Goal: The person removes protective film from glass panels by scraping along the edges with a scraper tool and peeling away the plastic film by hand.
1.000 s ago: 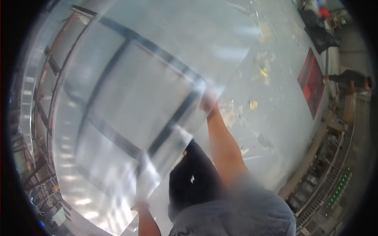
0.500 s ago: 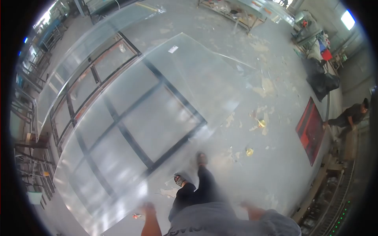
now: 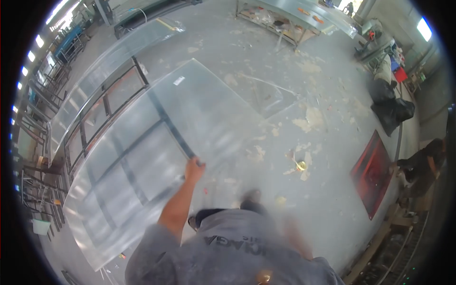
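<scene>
My left hand (image 3: 194,169) is closed at the near edge of a large translucent sheet (image 3: 199,109), by the end of a dark frame bar (image 3: 172,127) that shows through it. The sheet lies over the dark frame, and a small white label (image 3: 179,80) is near its far corner. My right hand (image 3: 293,230) hangs low beside my body, smeared by motion, so its fingers cannot be made out.
Behind lies another clear sheet (image 3: 107,61) beside a dark frame (image 3: 107,100). A loose plastic film (image 3: 270,97) and a yellow roll (image 3: 301,166) are on the floor. At right, a person (image 3: 420,166) stands by a red panel (image 3: 373,175). A worktable (image 3: 297,35) stands at the back.
My left hand has reached forward from my side to the sheet's edge. My body has leaned forward and the view has shifted. The person at right has bent lower.
</scene>
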{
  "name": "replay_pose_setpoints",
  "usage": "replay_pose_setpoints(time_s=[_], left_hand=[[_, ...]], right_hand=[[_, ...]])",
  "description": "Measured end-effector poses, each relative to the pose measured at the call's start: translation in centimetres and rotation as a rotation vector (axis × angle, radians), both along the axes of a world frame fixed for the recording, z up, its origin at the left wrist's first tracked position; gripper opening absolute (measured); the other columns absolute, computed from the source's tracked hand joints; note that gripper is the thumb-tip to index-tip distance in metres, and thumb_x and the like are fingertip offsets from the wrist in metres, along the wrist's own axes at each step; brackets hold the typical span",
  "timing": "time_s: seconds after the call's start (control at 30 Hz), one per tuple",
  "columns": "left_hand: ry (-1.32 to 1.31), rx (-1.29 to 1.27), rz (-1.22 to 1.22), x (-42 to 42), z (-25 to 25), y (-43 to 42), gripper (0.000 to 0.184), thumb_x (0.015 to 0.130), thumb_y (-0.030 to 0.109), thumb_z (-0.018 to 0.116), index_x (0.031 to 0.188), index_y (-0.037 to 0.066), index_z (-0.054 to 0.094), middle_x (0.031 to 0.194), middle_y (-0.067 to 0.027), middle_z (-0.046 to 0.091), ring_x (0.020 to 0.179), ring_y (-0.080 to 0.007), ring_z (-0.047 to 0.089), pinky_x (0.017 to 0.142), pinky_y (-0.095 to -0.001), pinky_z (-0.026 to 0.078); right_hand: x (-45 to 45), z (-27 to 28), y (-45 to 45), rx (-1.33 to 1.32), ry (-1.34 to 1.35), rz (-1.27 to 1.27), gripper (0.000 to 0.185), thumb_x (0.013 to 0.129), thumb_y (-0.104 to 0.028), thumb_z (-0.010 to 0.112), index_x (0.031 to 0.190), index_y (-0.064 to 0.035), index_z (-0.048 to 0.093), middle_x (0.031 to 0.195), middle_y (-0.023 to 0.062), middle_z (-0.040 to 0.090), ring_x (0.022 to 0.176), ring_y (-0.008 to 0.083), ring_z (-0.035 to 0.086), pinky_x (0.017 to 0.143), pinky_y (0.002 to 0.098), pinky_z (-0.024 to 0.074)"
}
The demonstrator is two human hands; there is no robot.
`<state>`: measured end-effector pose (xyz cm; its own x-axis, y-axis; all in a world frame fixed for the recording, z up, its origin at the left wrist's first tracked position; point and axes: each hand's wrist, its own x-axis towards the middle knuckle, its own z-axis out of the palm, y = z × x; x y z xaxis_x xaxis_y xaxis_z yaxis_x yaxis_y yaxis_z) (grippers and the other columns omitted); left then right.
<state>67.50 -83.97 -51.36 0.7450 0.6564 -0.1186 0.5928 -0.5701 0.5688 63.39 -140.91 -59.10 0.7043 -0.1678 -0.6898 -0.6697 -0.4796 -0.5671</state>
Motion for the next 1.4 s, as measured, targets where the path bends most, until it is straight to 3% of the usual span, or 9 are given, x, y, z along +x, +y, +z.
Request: replay_pose_setpoints(time_s=[0.17, 0.23, 0.37, 0.63, 0.93, 1.03, 1.07, 1.13, 1.4], left_hand=[[0.474, 0.091, 0.178, 9.3, 0.1, -2.1, 0.103, 0.075, 0.064, 0.068, 0.137, -0.012, 0.038, 0.143, -0.0310, 0.041, 0.132, -0.0470, 0.040, 0.107, -0.0496, 0.038], [0.726, -0.059, 0.265, 11.2, 0.5, -3.0, 0.134, 0.068, 0.076, 0.067, 0.151, -0.009, 0.007, 0.158, -0.0312, 0.004, 0.144, -0.0524, 0.008, 0.115, -0.0580, 0.022], [0.814, -0.126, 0.321, 12.4, 3.1, -4.2, 0.142, 0.063, 0.080, 0.067, 0.151, -0.009, -0.001, 0.158, -0.0314, -0.007, 0.142, -0.0577, 0.003, 0.116, -0.0593, 0.014], [0.785, -0.081, 0.389, 12.7, 3.2, -5.0, 0.142, 0.063, 0.076, 0.072, 0.150, -0.010, 0.001, 0.158, -0.0310, -0.005, 0.145, -0.0522, 0.003, 0.118, -0.0541, 0.014], [0.584, -0.243, 0.922, 19.1, -0.1, -2.7, 0.116, 0.074, 0.062, 0.072, 0.150, -0.007, 0.018, 0.157, -0.0292, 0.013, 0.145, -0.0432, 0.015, 0.119, -0.0468, 0.020], [0.380, -0.107, 1.139, 26.7, -0.8, -3.3, 0.093, 0.082, 0.051, 0.071, 0.148, -0.001, 0.030, 0.154, -0.0259, 0.025, 0.142, -0.0424, 0.025, 0.117, -0.0461, 0.027], [0.322, -0.061, 1.172, 31.0, -0.4, -3.9, 0.085, 0.085, 0.046, 0.069, 0.147, 0.000, 0.034, 0.153, -0.0253, 0.029, 0.141, -0.0410, 0.028, 0.117, -0.0452, 0.027], [0.108, 0.007, 1.210, 38.4, -1.2, -5.1, 0.077, 0.086, 0.039, 0.070, 0.145, 0.003, 0.037, 0.151, -0.0248, 0.032, 0.141, -0.0379, 0.030, 0.116, -0.0438, 0.027], [-0.136, -0.105, 1.063, 60.8, 4.1, -4.0, 0.058, 0.085, 0.028, 0.070, 0.136, 0.006, 0.051, 0.134, -0.0210, 0.055, 0.127, -0.0367, 0.049, 0.108, -0.0431, 0.038]], right_hand=[[15.2, 7.4, -1.2, -0.075, -0.177, 0.095, 0.031, 0.081, -0.029, 0.071, 0.081, 0.0002, 0.059, 0.058, 0.0068, 0.055, 0.044, 0.0185, 0.055, 0.039, 0.0341, 0.0448], [20.7, 11.2, -0.1, 0.052, -0.099, -0.066, 0.026, 0.086, -0.024, 0.067, 0.083, -0.0005, 0.055, 0.059, 0.0063, 0.054, 0.044, 0.0173, 0.054, 0.039, 0.0321, 0.0444], [30.6, 9.9, -1.8, 0.183, -0.059, -0.166, 0.022, 0.089, -0.020, 0.063, 0.085, -0.0016, 0.051, 0.058, 0.0055, 0.051, 0.042, 0.0163, 0.052, 0.037, 0.0309, 0.0435], [45.7, 6.7, -9.1, -0.120, 0.158, 0.122, 0.025, 0.094, -0.028, 0.058, 0.094, -0.0037, 0.061, 0.062, 0.0099, 0.058, 0.048, 0.0210, 0.057, 0.042, 0.0370, 0.0466], [71.3, -0.1, -14.2, -0.442, 0.040, 1.133, 0.035, 0.094, -0.037, 0.054, 0.088, -0.0042, 0.066, 0.060, 0.0116, 0.059, 0.048, 0.0247, 0.058, 0.043, 0.0395, 0.0459], [84.1, -0.7, -10.0, -0.345, -0.601, 1.902, 0.038, 0.094, -0.038, 0.053, 0.085, -0.0045, 0.066, 0.059, 0.0115, 0.059, 0.047, 0.0252, 0.058, 0.042, 0.0400, 0.0456], [89.7, -0.1, -5.5, -0.385, -0.050, 1.211, 0.035, 0.093, -0.036, 0.055, 0.083, -0.0046, 0.066, 0.057, 0.0108, 0.057, 0.044, 0.0250, 0.056, 0.041, 0.0399, 0.0441], [97.7, 3.0, 5.2, -0.367, 0.079, 0.928, 0.030, 0.090, -0.032, 0.060, 0.079, -0.0048, 0.065, 0.055, 0.0094, 0.055, 0.039, 0.0246, 0.052, 0.037, 0.0397, 0.0412], [117.8, 7.2, 38.2, -0.072, -0.135, 1.248, 0.034, 0.085, -0.030, 0.068, 0.071, 0.0006, 0.065, 0.055, 0.0084, 0.058, 0.038, 0.0178, 0.051, 0.035, 0.0334, 0.0403]])
